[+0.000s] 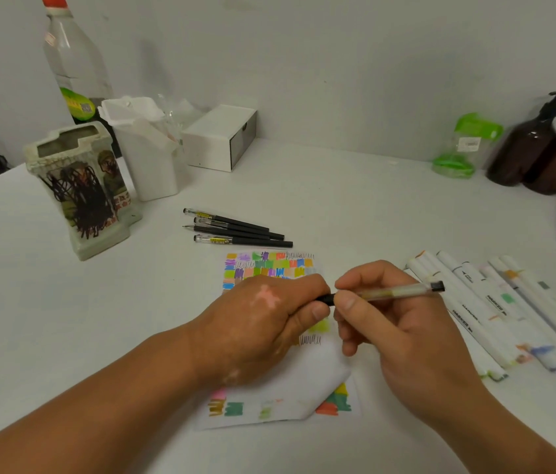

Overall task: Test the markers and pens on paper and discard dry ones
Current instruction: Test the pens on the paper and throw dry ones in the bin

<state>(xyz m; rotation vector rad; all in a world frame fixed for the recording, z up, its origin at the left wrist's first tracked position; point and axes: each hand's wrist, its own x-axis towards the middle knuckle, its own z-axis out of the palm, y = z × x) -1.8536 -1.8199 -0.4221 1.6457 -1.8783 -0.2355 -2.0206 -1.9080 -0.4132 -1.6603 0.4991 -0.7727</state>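
Left hand (263, 313), right hand (403, 331) hold pen (396, 291) above paper (287, 393).

I see a clear bottle (75, 59) and white box (218, 136) at the table's (355, 200) back left, a green jar (464, 145) and two brown bottles (522, 145) back right.

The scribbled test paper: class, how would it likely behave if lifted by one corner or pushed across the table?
The paper is probably floppy: its right edge curls over itself. Likely very light, so a push may slide or crumple it on the smooth table.
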